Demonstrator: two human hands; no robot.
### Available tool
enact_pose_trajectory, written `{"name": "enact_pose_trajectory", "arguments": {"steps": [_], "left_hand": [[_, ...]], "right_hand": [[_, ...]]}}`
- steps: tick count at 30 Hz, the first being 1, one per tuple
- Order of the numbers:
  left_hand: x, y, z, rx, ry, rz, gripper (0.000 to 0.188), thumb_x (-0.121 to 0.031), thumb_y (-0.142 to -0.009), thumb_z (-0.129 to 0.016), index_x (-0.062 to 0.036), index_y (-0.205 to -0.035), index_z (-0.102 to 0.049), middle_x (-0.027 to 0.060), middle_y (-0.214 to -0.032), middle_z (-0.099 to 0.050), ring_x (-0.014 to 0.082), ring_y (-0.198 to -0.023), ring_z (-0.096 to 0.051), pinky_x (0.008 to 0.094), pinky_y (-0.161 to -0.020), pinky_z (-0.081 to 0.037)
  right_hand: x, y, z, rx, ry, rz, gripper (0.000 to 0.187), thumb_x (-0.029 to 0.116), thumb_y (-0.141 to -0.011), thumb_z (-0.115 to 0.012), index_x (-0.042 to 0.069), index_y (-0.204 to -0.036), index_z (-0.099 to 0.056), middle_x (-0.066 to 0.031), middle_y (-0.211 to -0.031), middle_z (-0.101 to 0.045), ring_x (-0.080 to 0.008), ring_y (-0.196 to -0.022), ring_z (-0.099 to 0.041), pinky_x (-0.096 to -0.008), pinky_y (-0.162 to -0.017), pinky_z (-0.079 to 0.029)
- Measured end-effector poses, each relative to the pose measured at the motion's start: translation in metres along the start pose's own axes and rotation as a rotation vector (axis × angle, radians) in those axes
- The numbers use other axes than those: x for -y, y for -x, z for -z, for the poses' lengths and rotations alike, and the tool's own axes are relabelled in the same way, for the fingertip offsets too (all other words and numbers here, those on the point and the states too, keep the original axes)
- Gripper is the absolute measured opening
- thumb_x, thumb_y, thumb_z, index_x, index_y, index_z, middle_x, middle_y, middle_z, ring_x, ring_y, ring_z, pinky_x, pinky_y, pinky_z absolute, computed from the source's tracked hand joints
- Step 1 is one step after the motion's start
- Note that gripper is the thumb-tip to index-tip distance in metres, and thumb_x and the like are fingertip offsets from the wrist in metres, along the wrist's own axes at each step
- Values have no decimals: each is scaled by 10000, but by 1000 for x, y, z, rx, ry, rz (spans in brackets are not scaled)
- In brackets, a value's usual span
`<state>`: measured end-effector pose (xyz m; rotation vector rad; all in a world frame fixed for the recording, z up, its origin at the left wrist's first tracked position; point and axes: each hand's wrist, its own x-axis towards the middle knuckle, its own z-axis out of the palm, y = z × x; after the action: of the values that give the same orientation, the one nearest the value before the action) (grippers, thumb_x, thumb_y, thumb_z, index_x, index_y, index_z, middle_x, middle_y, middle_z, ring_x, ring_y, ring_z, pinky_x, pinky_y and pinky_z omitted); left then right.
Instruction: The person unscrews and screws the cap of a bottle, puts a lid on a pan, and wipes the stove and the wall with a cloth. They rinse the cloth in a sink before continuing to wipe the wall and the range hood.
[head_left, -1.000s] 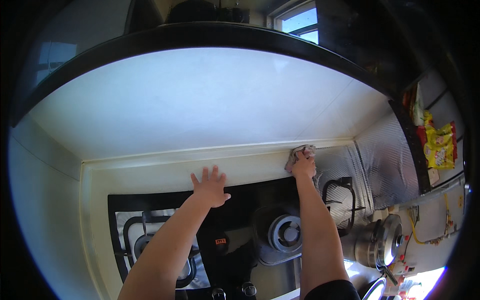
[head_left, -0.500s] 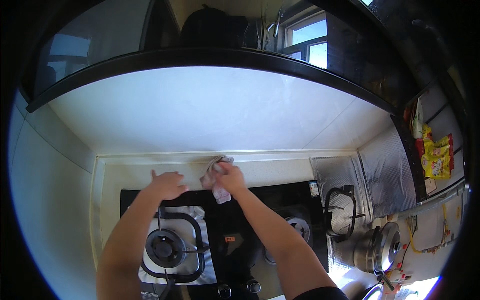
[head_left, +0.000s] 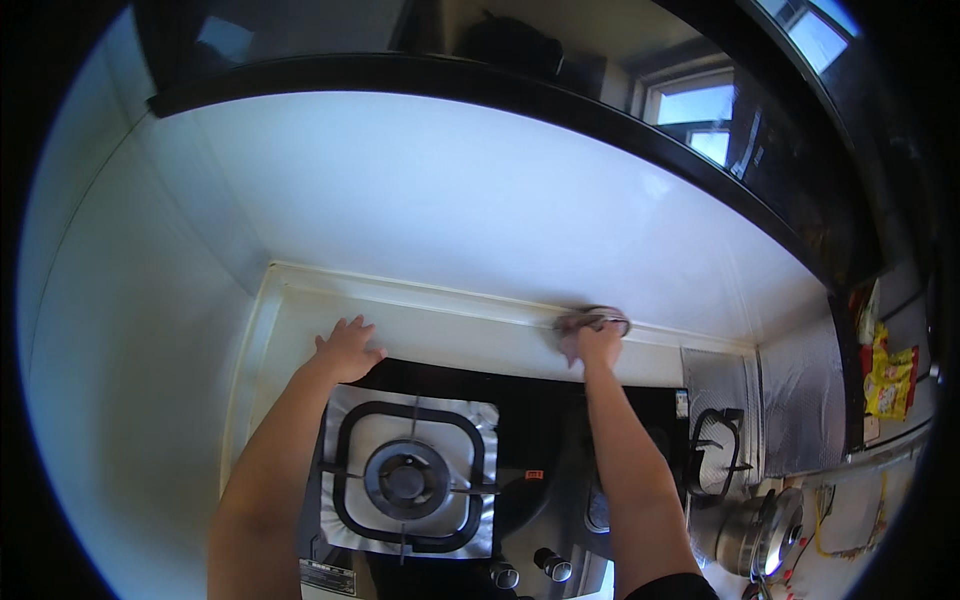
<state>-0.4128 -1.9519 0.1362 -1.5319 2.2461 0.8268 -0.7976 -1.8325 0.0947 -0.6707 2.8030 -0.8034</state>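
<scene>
At the back ledge, where the white wall meets the counter, my right hand [head_left: 600,350] presses down on a crumpled pinkish-grey cloth [head_left: 572,340], slightly blurred by motion. Its fingers are closed on the cloth. My left hand [head_left: 348,352] rests on the pale counter strip [head_left: 440,335] behind the stove, holding nothing, fingers spread. Below it on the black gas stove [head_left: 540,420] is the left burner [head_left: 406,480], with a black pan support [head_left: 345,430] around it over silvery foil. My right forearm partly covers the right burner [head_left: 597,510].
A removed black pan support [head_left: 697,480] stands on the foil-lined right side. Near it are a steel pot [head_left: 740,530] with a lid and a yellow packet [head_left: 890,380]. A dark cabinet edge [head_left: 400,75] spans overhead. Two knobs [head_left: 552,563] sit at the stove's front.
My right hand has slid the cloth to the right along the back ledge. My left hand stays behind the left burner, its fingers now spread on the counter. The view has turned and shifted.
</scene>
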Motion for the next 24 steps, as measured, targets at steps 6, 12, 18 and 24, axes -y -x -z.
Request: {"name": "enact_pose_trajectory", "arguments": {"steps": [6, 12, 18, 24], "left_hand": [[84, 10, -20, -170, 213, 78, 605, -410, -916, -482, -124, -1424, -319, 105, -1525, -197, 335, -1401, -168, 630, -1064, -197], [112, 33, -32, -225, 145, 132, 583, -321, -907, -503, -68, -1405, -334, 151, -1508, -221, 347, -1387, -201, 611, -1052, -247], [114, 47, -44, -182, 26, 142, 650, -361, -901, -518, -54, -1424, -285, 179, -1524, -137, 342, -1412, -127, 552, -1095, -204], [110, 44, -43, -207, 42, 137, 654, -392, -901, -510, -55, -1418, -293, 176, -1521, -148, 338, -1408, -142, 544, -1089, -223]], "right_hand": [[126, 103, -46, 223, -18, 211, 336, 221, -729, -626, -65, -902, -656, -273, -964, -640, -399, -920, -626, -446, -837, -494], [215, 177, -111, 425, 12, 286, 432, 222, -824, -609, -57, -1147, -546, -279, -1162, -549, -411, -1068, -554, -431, -892, -476], [248, 230, -130, 263, -126, 56, 581, 144, -861, -555, -41, -1350, -302, -280, -1286, -355, -415, -1072, -543, -450, -871, -489], [291, 275, -175, 515, -84, 473, 538, 111, -832, -537, -33, -1319, -360, -324, -1260, -408, -428, -1070, -542, -441, -877, -485]]}}
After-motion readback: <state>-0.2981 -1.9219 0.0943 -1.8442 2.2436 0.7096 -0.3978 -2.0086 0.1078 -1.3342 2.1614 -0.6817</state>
